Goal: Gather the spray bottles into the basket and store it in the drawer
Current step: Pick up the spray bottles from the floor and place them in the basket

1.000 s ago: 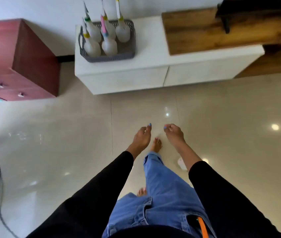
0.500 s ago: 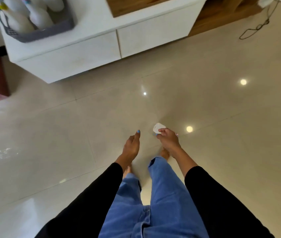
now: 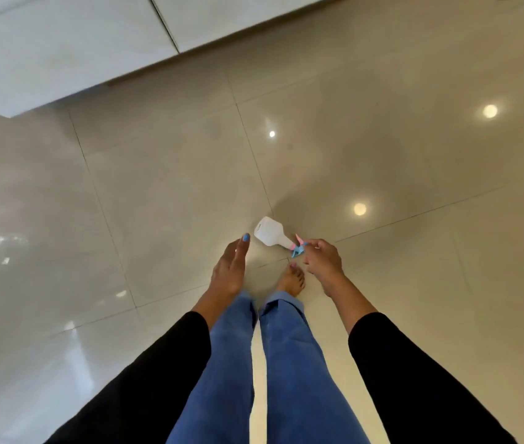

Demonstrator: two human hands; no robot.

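Observation:
A white spray bottle (image 3: 268, 233) with a pink and blue spray head is down at the glossy floor, just ahead of my feet, tilted with its base pointing up-left. My right hand (image 3: 319, 262) pinches the spray head with its fingertips. My left hand (image 3: 230, 270) hangs to the left of the bottle, fingers straight and together, holding nothing and not touching the bottle. The basket and the other bottles are out of view.
The white cabinet with its two drawer fronts (image 3: 62, 43) fills the top left, its bottom edge close ahead. Beige floor tiles (image 3: 414, 155) with light reflections spread all around. My jeans-clad legs and a bare foot (image 3: 292, 280) are below the hands.
My view tipped down and closer to the floor, so the basket left the frame. My right hand reached the bottle and now grips its spray head; more of the bottle shows.

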